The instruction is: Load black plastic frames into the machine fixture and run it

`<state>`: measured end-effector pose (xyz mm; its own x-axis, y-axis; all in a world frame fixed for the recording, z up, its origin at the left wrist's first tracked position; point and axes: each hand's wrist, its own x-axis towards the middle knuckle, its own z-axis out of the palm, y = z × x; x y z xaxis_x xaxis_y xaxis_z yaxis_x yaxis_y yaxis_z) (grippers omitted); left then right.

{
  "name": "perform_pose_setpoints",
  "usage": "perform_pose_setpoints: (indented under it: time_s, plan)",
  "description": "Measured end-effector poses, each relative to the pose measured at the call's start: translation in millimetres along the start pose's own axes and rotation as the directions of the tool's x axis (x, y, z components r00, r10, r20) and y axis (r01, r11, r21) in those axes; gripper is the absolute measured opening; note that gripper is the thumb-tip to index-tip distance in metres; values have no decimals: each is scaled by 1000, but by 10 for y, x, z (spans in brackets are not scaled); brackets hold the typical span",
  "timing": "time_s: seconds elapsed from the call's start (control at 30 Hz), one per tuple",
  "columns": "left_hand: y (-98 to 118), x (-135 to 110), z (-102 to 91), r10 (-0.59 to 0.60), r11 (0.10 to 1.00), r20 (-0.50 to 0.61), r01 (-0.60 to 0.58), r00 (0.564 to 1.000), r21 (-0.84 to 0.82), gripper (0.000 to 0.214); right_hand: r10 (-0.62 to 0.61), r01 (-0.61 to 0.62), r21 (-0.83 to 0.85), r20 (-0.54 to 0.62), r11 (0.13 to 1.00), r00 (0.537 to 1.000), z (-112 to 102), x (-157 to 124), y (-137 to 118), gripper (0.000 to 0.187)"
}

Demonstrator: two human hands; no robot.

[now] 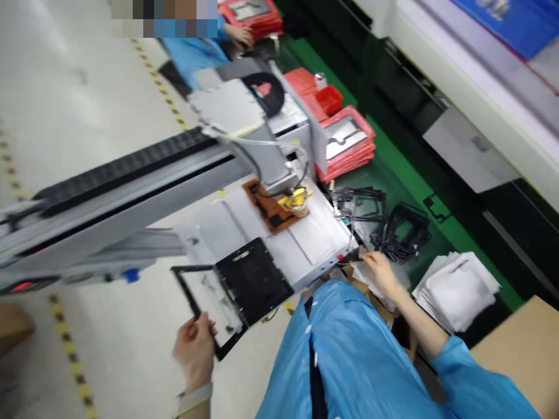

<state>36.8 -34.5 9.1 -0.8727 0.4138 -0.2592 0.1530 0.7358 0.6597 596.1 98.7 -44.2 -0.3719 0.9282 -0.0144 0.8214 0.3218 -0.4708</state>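
At the lower left, my left hand (196,343) is closed on the edge of a thin black rectangular frame (187,294). The frame lies beside a black plate (255,282) on the machine bed, its inner edge along the plate's left side. My right hand (381,272) is at the machine's front right corner, just beyond a red button (340,256). Its fingers are pinched together, and a thin dark piece seems to stick out from them, too blurred to name. Right beside it are loose black frames (404,233) in a pile.
A dispensing-type machine with a long grey arm (131,198) spans the left; a brown jig (275,209) is on its bed. White sheets (460,291) are stacked at right, red trays (349,145) further back. A co-worker's hand (239,35) shows at the top.
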Motion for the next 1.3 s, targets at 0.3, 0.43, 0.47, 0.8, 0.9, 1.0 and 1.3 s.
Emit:
perform_pose_setpoints:
  time_s: [0.3, 0.43, 0.47, 0.8, 0.9, 1.0, 1.3]
  plan:
    - [-100, -307, 26, 43, 960, 94, -15, 995, -280, 59, -595, 579, 199, 476, 790, 648, 1818, 537, -2382, 17]
    - [-127, -290, -3, 49, 939, 113, -7, 992, -343, 59, -563, 596, 120, 513, 794, 648, 2219, 785, -2666, 19]
    - [-136, -286, -10, 48, 936, 115, -5, 992, -352, 59, -554, 590, 106, 508, 800, 660, 2270, 802, -2692, 20]
    - [-164, -334, 305, 68, 904, 204, 27, 977, -427, 62, -565, 577, 111, 417, 809, 712, 2319, 483, -2701, 43]
    - [-82, -406, 606, 125, 939, 245, -35, 961, -341, 59, -470, 478, 68, 348, 876, 811, 2153, 412, -2540, 59]
    - [63, -456, 942, 156, 981, 296, -113, 942, -157, 54, -380, 402, 27, 386, 915, 841, 1938, 363, -2290, 63]
    - [307, -332, 1542, -12, 842, 412, -213, 911, 495, 51, -23, -18, 129, 310, 991, 950, 1154, -206, -1401, 33]
